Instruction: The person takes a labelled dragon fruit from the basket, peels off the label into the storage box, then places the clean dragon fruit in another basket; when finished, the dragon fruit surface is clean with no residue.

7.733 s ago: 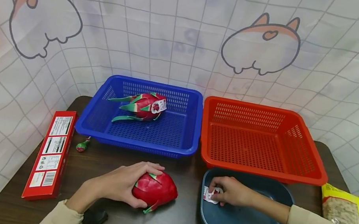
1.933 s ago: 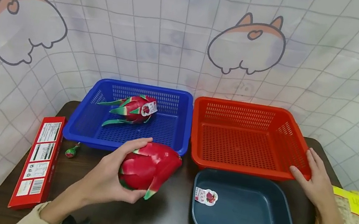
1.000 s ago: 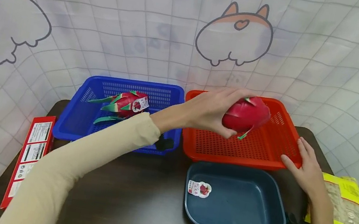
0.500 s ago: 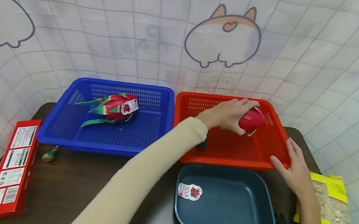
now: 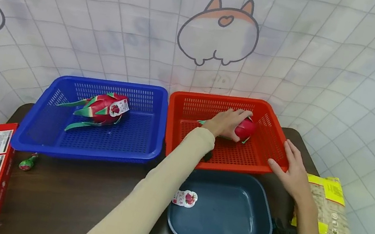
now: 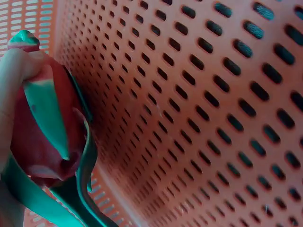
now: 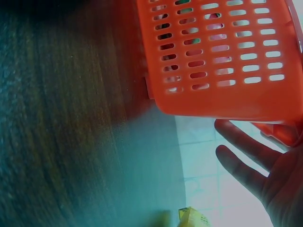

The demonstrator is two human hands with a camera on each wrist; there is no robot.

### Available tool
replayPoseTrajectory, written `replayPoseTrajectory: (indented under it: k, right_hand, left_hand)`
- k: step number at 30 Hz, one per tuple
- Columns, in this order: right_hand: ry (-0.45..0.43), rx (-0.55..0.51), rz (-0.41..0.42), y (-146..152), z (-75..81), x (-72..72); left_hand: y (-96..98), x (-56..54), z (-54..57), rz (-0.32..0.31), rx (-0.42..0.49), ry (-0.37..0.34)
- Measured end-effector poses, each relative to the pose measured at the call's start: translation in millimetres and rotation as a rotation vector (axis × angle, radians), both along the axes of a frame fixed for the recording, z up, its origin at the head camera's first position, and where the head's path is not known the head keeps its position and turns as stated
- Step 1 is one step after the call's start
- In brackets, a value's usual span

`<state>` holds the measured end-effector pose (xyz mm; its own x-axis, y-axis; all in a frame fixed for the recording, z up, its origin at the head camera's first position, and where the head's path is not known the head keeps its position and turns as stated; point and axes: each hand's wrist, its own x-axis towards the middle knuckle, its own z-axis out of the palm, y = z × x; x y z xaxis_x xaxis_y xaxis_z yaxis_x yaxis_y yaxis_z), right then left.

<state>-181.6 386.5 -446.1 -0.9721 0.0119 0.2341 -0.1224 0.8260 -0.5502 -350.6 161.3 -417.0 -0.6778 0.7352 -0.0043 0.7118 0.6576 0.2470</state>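
Now that the dragon fruit point(image 5: 246, 130) has been lowered into the red basket's point(image 5: 227, 166) far half, placement appears nearly complete, with release not yet done. The left hand point(image 5: 226, 122) grips it, fingers curled; the right hand point(image 5: 292, 171), fingers extended, touches the right rim, holding nothing.

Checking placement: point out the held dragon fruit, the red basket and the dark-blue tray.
Held dragon fruit point(image 5: 246, 128): head view, uncovered end.
Red basket point(image 5: 232, 166): head view, front rim.
Dark-blue tray point(image 5: 220, 217): head view, bare floor.
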Motion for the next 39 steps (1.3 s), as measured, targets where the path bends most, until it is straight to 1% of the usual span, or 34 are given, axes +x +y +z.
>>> replayPoseTrajectory:
  k: [3, 6, 9, 13, 16, 19, 22, 24, 27, 29, 31, 36, 39]
  right_hand:
    - [0.010, -0.003, 0.006, -3.3, 3.1, -4.4]
    - [0.017, 0.002, 0.011, -4.3, 7.0, -5.7]
    - [0.025, 0.003, 0.011, -4.4, 10.4, -5.7]
    - [0.024, 0.000, 0.011, -5.3, 11.4, -4.3]
    - [0.012, 0.000, 0.014, -6.8, 9.7, -3.0]
    - [-0.001, -0.003, 0.024, -9.2, 7.1, -2.8]
    - [-0.012, -0.006, 0.037, -11.6, 4.2, -3.6]
    - [-0.012, -0.005, 0.042, -12.5, 2.8, -3.7]
    - [0.003, -0.007, 0.038, -12.2, 2.3, -3.1]
    - [0.014, -0.006, 0.033, -10.9, 3.0, -2.2]
    - [0.015, -0.006, 0.033, -9.1, 3.6, -1.1]
    - [0.011, -0.001, 0.025, -2.9, 3.4, 3.0]
    - [0.022, -0.011, 0.022, -5.0, 0.2, 3.2]
  left_hand:
    - [-1.4, -2.8, 3.9, 0.034, 0.007, -0.003]
    - [1.9, -2.2, 10.4, 0.087, -0.025, -0.015]
    - [5.4, 0.8, 19.3, 0.144, -0.072, -0.025]
    - [3.9, 7.9, 29.2, 0.198, -0.095, -0.066]
    - [0.0, 13.7, 31.6, 0.228, -0.094, -0.108]
    - [-3.5, 18.3, 31.2, 0.265, -0.098, -0.150]
    - [-6.2, 21.8, 31.7, 0.296, -0.125, -0.188]
    - [-7.2, 23.6, 34.6, 0.315, -0.148, -0.204]
    - [-7.3, 25.9, 43.3, 0.312, -0.172, -0.211]
    - [-6.5, 27.7, 51.1, 0.302, -0.184, -0.213]
    - [-5.7, 30.3, 59.2, 0.274, -0.211, -0.208]
    - [-3.6, 38.9, 78.6, 0.187, -0.274, -0.130]
    - [-9.4, 44.8, 87.6, 0.166, -0.314, -0.081]
